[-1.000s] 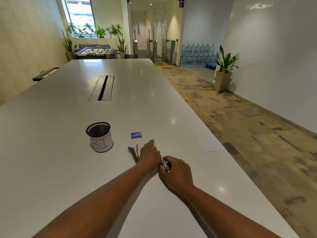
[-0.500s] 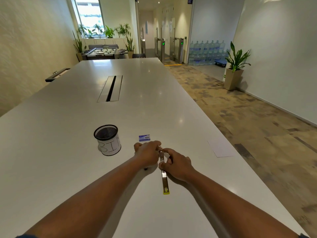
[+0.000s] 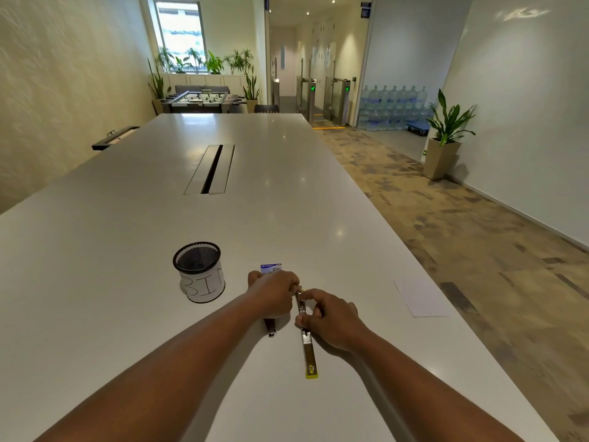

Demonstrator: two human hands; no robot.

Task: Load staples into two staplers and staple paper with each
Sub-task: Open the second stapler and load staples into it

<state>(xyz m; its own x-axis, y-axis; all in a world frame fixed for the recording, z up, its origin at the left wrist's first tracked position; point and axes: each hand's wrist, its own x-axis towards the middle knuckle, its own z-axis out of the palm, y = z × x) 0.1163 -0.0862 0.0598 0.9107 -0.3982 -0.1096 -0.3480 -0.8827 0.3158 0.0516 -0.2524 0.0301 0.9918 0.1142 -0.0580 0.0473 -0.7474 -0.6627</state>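
Since the frame one second ago, both hands are laying the yellow stapler (image 3: 306,339) fully open on the bench (image 3: 127,250): right hand (image 3: 331,320) fingers pinching its magazine, left hand (image 3: 275,290) gripping the far end, readying staple loading.

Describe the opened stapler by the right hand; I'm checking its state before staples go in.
The stapler lies swung open flat on the white table, a long, narrow silver metal channel with a yellow end nearest the camera. The right hand pinches its middle; the left hand grips its far end. Whether staples are inside cannot be seen.
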